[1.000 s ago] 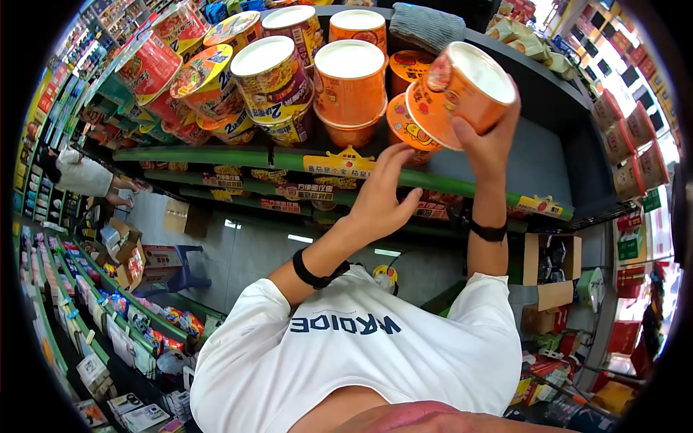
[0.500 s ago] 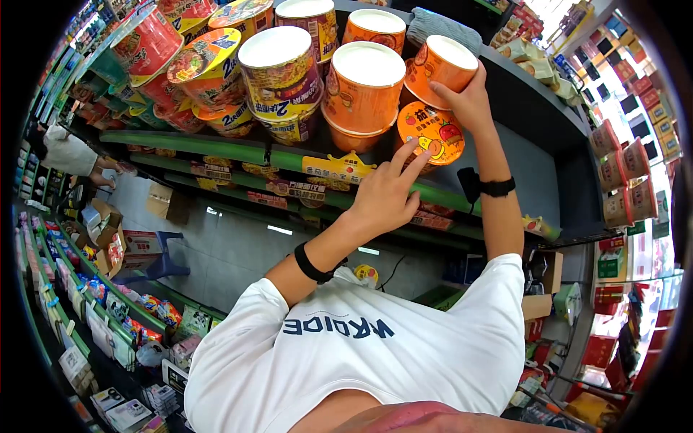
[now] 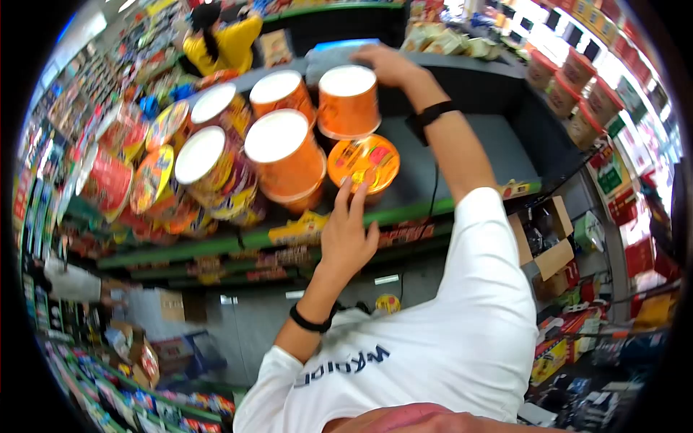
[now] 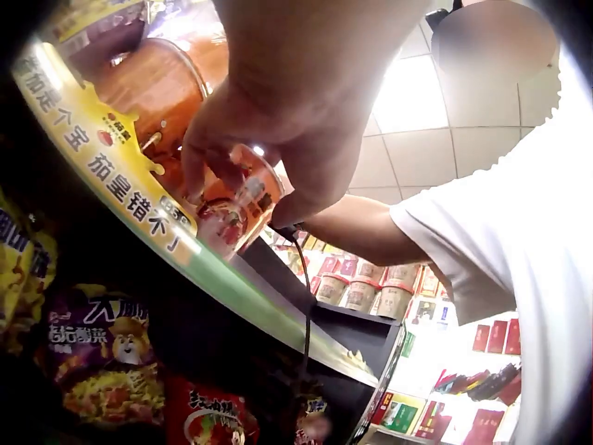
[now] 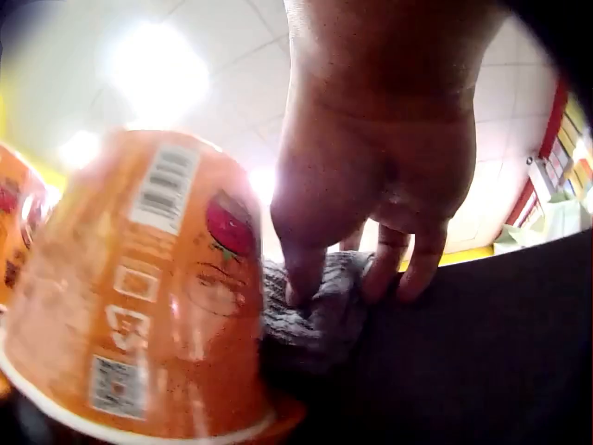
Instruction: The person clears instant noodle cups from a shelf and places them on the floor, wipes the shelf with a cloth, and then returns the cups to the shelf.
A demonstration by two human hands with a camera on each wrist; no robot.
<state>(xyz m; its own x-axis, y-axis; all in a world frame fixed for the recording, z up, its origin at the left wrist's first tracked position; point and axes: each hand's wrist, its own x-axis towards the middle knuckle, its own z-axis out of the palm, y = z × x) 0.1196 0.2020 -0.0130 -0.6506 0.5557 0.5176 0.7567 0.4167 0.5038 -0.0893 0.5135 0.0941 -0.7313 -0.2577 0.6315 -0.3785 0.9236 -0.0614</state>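
Observation:
At the shelf's back edge my right hand (image 3: 393, 65) grips a folded grey towel (image 5: 315, 320), its thumb and fingertips on either side of the cloth in the right wrist view. Beside it an orange instant noodle cup (image 3: 349, 108) stands upside down, white base up. My left hand (image 3: 348, 234) reaches over the shelf's green front edge with fingers extended. Those fingertips rest at the lid of a front noodle cup (image 3: 363, 160), which has an orange lid with a tomato picture. To its left stand more upside-down orange cups (image 3: 284, 155).
Purple-and-yellow noodle cups (image 3: 213, 169) and red ones (image 3: 105, 180) crowd the shelf's left part. A dark cable (image 3: 434, 191) hangs over the front edge (image 3: 404, 216). Stacked tubs (image 3: 570, 90) stand at the right, with an open carton (image 3: 545, 234) below. Someone in yellow (image 3: 224, 47) is behind the shelf.
The right hand has set the orange cup upside down at the back, released it and moved to the grey towel. The left hand stays at the front cup. The head view has shifted.

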